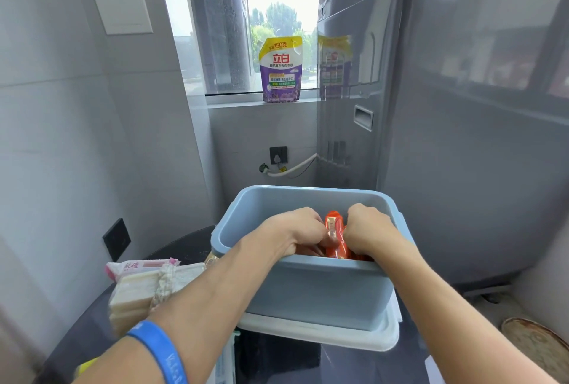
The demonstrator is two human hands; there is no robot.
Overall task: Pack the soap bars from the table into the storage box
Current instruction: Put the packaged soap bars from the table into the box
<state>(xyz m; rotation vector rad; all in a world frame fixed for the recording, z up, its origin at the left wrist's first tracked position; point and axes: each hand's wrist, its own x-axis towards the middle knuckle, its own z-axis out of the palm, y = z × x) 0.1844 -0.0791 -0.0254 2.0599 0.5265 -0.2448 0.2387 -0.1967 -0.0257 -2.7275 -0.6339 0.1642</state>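
A light blue storage box [311, 288] stands on a white lid [354, 337] in front of me. Both my hands reach inside it. My left hand [295, 229] and my right hand [368, 231] grip an orange-wrapped soap bar [337, 237] from either side, holding it upright above other orange packs in the box. On the dark table [92, 322] to the left lies a stack of pale cream soap bars [138, 294] with a pink-wrapped pack [138, 266] behind it. My fingertips are hidden below the box's near wall.
A grey washing machine [431, 106] rises at the right. A purple and yellow detergent pouch [280, 71] stands on the window sill. Wall sockets [116, 239] and a white hose [292, 168] sit on the tiled walls. A round mat [535, 343] lies on the floor, lower right.
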